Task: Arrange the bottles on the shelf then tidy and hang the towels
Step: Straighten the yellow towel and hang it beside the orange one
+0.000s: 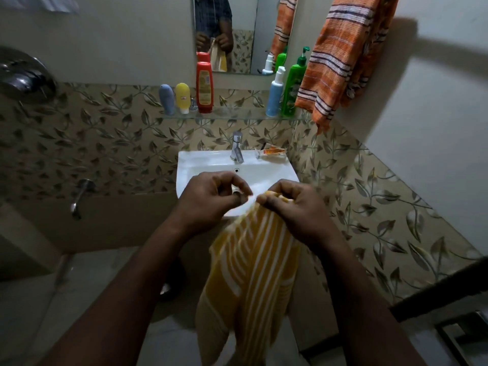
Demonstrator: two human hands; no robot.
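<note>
I see the yellow striped towel (pixel 250 273) hanging long-axis down from both hands. The right hand (pixel 293 207) clutches its bunched top edge and the left hand (pixel 211 196) pinches the pale corner beside it (probably). Beyond the sink (pixel 184 159), the hung orange towel (pixel 340 62) sits up-right, nearer the right hand.

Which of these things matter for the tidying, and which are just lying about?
Job: yellow striped towel in left hand and right hand; orange striped towel; red bottle, green pump bottle, blue pump bottle, yellow tube, grey-blue tube; glass shelf.
Lying about: orange packet, sink, tap, mirror.
</note>
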